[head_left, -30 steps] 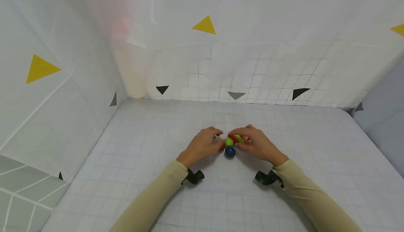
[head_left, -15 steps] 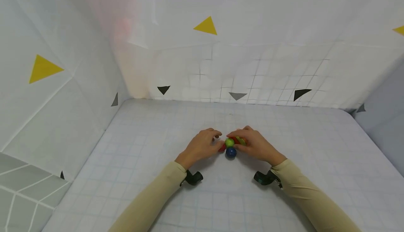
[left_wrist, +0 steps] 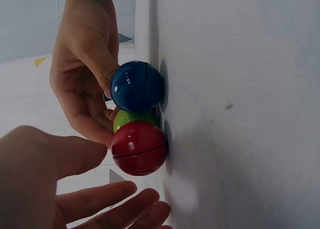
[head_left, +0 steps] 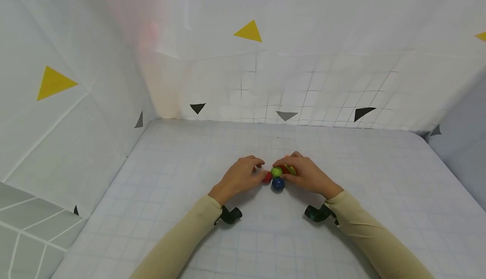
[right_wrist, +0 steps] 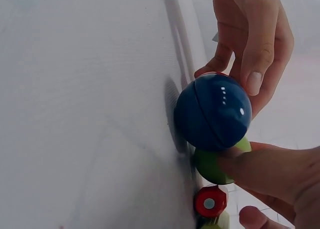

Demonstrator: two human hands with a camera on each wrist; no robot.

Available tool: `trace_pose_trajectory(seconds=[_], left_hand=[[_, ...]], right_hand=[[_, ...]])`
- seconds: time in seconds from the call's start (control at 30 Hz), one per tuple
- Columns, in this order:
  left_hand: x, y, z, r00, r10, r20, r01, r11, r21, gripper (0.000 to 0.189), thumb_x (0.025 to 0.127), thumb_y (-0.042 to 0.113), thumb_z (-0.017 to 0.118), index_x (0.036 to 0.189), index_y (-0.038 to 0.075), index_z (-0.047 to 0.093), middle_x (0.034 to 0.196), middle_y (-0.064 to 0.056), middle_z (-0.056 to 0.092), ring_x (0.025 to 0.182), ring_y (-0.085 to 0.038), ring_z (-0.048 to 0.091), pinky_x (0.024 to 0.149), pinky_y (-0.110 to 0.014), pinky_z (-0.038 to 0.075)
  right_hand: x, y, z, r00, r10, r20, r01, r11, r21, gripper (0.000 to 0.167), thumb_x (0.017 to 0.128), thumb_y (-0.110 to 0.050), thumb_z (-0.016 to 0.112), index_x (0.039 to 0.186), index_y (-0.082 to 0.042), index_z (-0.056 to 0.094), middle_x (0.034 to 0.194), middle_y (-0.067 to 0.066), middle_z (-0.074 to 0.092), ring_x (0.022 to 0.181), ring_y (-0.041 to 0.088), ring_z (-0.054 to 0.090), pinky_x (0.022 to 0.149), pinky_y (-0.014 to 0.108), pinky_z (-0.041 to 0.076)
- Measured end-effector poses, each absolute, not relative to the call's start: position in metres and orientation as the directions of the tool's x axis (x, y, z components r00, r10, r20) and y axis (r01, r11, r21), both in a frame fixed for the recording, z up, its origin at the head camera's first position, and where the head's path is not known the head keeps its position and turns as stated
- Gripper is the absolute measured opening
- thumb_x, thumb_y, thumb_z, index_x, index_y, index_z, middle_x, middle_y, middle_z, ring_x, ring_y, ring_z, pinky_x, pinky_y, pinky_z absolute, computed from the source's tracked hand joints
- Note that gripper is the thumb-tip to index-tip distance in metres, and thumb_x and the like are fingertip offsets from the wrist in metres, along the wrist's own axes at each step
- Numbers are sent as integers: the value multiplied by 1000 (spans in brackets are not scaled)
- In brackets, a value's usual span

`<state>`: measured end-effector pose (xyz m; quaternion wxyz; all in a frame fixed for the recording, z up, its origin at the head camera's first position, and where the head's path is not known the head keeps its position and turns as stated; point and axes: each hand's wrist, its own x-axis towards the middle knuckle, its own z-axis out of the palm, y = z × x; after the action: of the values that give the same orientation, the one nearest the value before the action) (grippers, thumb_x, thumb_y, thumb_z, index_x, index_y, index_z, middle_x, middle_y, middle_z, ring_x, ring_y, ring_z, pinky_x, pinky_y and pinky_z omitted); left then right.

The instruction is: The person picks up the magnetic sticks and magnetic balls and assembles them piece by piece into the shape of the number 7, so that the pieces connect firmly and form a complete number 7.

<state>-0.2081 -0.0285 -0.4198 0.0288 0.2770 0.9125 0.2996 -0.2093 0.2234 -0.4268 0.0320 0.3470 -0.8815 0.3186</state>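
A green ball (head_left: 276, 172), a blue ball (head_left: 278, 184) and a red ball (head_left: 267, 178) sit close together on the white table. My right hand (head_left: 309, 173) pinches the green ball between thumb and index finger; the thumb overlaps it in the right wrist view. Beneath that palm lies a partly hidden red and yellow-green object (head_left: 291, 170), whose red end with a pale dot (right_wrist: 210, 201) shows in the right wrist view. My left hand (head_left: 242, 175) is beside the red ball (left_wrist: 140, 148), its fingers loosely spread and holding nothing; the thumb tip is close to the ball.
A white, faintly gridded sheet covers the tabletop (head_left: 262, 245). White walls stand behind and at both sides, with yellow and dark triangles on them. Each wrist carries a black camera mount (head_left: 231, 215).
My left hand has drawn slightly left, so more of the red ball shows. My right fingers have come in around the green ball and cover more of the red and yellow-green object.
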Motion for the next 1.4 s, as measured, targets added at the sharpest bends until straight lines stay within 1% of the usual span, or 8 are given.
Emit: trace_pose_trajectory(seconds=[0.2,0.37,0.47,0.6,0.7,0.83,1.13,1.4], left_hand=[[-207,-29,-418,-851,516,99,474,674,567,39,104,29,62,133,4,68,123,-7,69,109,-21,64,94,-37,52],[-206,-31,-415,-861,499,96,456,675,581,39,104,28,62,134,5,68,126,-7,68,111,-21,64,95,-37,52],[-206,-33,-414,-863,495,95,450,670,591,39,104,28,62,134,4,68,127,-7,68,112,-22,64,95,-37,53],[-205,-36,-412,-871,482,90,436,676,595,41,104,30,63,136,5,66,130,-7,67,113,-22,63,95,-38,53],[-206,-38,-411,-879,468,91,424,681,597,41,104,30,64,137,5,66,132,-6,66,113,-21,63,95,-38,53],[-206,-43,-411,-882,462,87,416,679,605,41,104,29,64,138,6,66,131,-6,66,113,-21,62,95,-37,53],[-206,-50,-410,-881,461,109,426,670,609,41,104,28,65,138,5,65,131,-6,67,113,-21,63,96,-38,52],[-205,-59,-409,-877,450,169,449,645,618,38,104,25,64,136,3,66,127,-7,69,110,-23,64,93,-38,53]], right_hand=[[-210,226,-427,-759,-573,309,-637,558,-532,38,88,-2,83,124,-10,73,110,-2,72,88,26,55,69,35,47],[-208,225,-424,-772,-545,328,-624,551,-554,38,88,-4,84,124,-9,72,114,1,72,93,26,59,75,43,51],[-207,225,-422,-783,-522,338,-611,546,-573,37,88,-5,84,123,-9,71,115,2,71,93,27,61,73,46,52],[-207,224,-420,-796,-488,358,-596,530,-603,37,88,-4,84,122,-9,70,110,0,70,87,27,62,67,42,52],[-208,224,-418,-802,-466,373,-588,514,-624,39,89,-2,82,126,-8,70,113,0,69,88,22,64,71,39,56],[-209,225,-418,-813,-448,372,-573,502,-647,40,91,0,80,129,-7,72,118,1,68,92,18,67,76,40,60],[-206,221,-412,-867,-393,307,-484,513,-709,38,90,0,81,126,-6,72,117,1,69,93,21,67,81,41,60],[-208,210,-406,-870,-384,310,-478,503,-720,39,88,2,80,125,-6,71,113,4,71,89,20,68,75,33,59]])
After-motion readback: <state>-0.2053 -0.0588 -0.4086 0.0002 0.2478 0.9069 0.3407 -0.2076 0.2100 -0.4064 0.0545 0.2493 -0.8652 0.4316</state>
